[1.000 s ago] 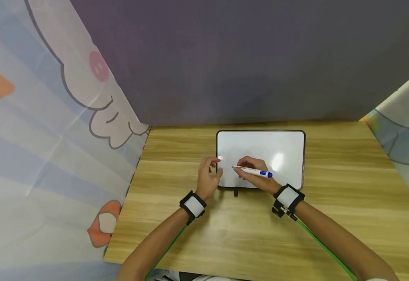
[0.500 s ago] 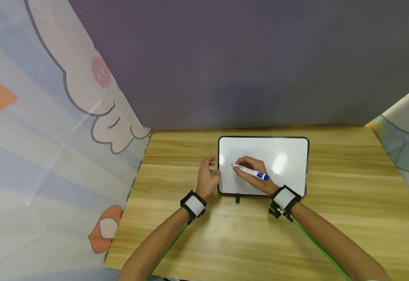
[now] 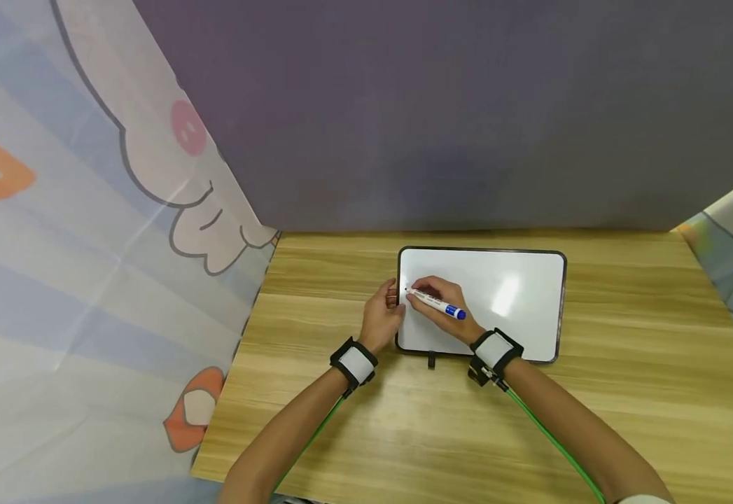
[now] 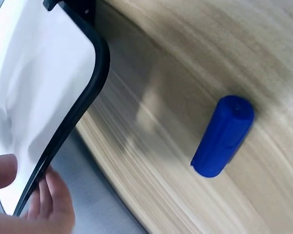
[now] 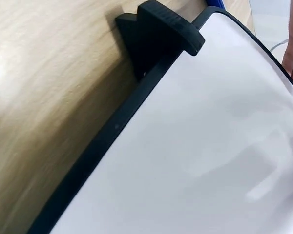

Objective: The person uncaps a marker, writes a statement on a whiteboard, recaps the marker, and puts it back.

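Note:
My right hand [image 3: 440, 304] grips a white whiteboard marker [image 3: 432, 302] with a blue end. Its uncapped dark tip is right at the board surface, near the left edge. The whiteboard [image 3: 517, 280] has a black frame and leans up from the table. My left hand [image 3: 381, 318] holds the board's left edge, the thumb [image 4: 2, 171] over the white face and the other fingers [image 4: 58, 195] behind the frame. The right hand and marker lie outside the right wrist view.
A blue marker cap [image 4: 222, 136] lies on the wooden table [image 3: 316, 273] near the board's lower left corner; the head view does not show it. A black support foot [image 5: 161, 36] clips onto the board's lower frame. Behind the table rises a grey panel [image 3: 404, 119].
My right hand has moved left with the marker, its tip now closer to the board's left edge. The left hand has closed from loosely beside the frame to gripping it.

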The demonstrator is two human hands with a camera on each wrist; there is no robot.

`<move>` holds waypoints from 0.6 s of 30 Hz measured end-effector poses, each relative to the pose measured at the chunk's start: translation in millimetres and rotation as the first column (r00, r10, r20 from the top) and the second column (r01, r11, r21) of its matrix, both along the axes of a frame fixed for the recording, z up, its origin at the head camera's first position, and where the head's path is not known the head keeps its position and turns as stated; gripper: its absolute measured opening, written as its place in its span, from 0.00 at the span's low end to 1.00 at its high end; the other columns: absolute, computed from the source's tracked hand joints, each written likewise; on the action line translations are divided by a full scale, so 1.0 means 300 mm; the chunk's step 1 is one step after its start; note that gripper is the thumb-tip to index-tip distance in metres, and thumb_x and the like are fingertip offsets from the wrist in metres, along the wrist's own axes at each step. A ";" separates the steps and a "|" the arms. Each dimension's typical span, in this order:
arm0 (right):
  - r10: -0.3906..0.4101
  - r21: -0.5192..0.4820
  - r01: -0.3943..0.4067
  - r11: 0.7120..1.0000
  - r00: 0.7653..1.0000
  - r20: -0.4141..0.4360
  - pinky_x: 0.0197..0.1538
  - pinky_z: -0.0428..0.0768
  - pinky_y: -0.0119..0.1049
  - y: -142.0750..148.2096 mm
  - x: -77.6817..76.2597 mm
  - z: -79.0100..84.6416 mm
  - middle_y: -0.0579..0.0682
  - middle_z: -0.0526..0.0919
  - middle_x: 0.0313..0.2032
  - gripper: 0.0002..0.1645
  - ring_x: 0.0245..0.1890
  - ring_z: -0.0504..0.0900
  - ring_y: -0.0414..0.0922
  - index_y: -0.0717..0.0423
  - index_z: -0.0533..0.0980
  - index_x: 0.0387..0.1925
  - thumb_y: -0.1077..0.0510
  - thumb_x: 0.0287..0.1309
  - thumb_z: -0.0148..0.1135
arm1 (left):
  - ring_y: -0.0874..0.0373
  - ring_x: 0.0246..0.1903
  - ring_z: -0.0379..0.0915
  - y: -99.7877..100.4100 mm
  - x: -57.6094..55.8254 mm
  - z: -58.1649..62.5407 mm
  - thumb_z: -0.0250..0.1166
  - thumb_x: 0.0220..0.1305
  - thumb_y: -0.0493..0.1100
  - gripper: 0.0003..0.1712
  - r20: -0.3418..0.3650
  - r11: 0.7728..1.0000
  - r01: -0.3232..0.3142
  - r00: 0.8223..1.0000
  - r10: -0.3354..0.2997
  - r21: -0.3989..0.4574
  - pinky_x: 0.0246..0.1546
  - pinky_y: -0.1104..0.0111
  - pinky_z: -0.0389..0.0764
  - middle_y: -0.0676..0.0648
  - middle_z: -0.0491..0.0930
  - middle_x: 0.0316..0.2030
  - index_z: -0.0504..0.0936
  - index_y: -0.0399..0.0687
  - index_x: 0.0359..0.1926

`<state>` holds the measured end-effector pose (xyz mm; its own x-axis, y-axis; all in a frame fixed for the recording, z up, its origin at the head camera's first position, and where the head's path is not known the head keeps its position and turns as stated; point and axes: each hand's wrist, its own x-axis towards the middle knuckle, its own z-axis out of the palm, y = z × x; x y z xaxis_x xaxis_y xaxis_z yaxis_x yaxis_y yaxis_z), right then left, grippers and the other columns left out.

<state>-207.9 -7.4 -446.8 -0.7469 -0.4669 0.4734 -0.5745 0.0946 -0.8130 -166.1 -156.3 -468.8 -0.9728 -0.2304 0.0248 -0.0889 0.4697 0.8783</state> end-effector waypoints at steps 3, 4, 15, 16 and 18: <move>0.012 -0.008 -0.012 1.000 1.000 0.003 0.34 0.74 0.24 -0.018 -0.012 -0.028 0.60 0.82 0.34 0.11 0.30 0.78 0.45 0.67 0.78 0.37 0.69 0.48 0.65 | 0.51 0.42 0.80 -0.004 -0.011 0.002 0.58 0.55 0.26 0.27 -0.009 1.000 0.009 1.000 -0.009 -0.028 0.42 0.67 0.81 0.38 0.81 0.44 0.71 0.34 0.58; 0.009 -0.010 -0.009 1.000 1.000 0.004 0.33 0.73 0.24 -0.022 -0.017 -0.041 0.60 0.82 0.34 0.11 0.30 0.78 0.44 0.67 0.78 0.37 0.69 0.48 0.65 | 0.50 0.41 0.80 -0.004 -0.013 0.003 0.58 0.55 0.25 0.26 -0.014 0.999 0.010 1.000 -0.011 -0.039 0.41 0.66 0.81 0.38 0.81 0.43 0.72 0.33 0.57; -0.049 -0.044 0.048 0.998 0.999 -0.023 0.35 0.74 0.23 -0.033 -0.064 -0.130 0.54 0.83 0.34 0.11 0.32 0.77 0.37 0.56 0.79 0.37 0.61 0.49 0.67 | 0.54 0.35 0.80 -0.004 -0.036 -0.007 0.59 0.52 0.24 0.19 -0.037 0.992 -0.010 0.999 0.005 -0.123 0.33 0.73 0.80 0.40 0.82 0.36 0.78 0.35 0.47; -0.048 -0.049 0.047 0.998 0.999 -0.023 0.35 0.74 0.23 -0.034 -0.065 -0.131 0.54 0.83 0.34 0.11 0.32 0.77 0.37 0.57 0.79 0.37 0.61 0.49 0.67 | 0.54 0.34 0.80 -0.005 -0.037 -0.008 0.59 0.52 0.24 0.19 -0.043 0.991 -0.015 0.999 0.009 -0.137 0.33 0.73 0.80 0.40 0.82 0.35 0.79 0.35 0.47; -0.049 -0.056 0.047 0.997 0.999 -0.021 0.36 0.74 0.23 -0.038 -0.065 -0.130 0.54 0.83 0.35 0.11 0.33 0.77 0.37 0.57 0.79 0.37 0.60 0.50 0.67 | 0.54 0.33 0.80 -0.005 -0.037 -0.009 0.60 0.52 0.24 0.18 -0.049 0.987 -0.027 0.999 0.020 -0.158 0.32 0.73 0.80 0.41 0.82 0.34 0.79 0.35 0.46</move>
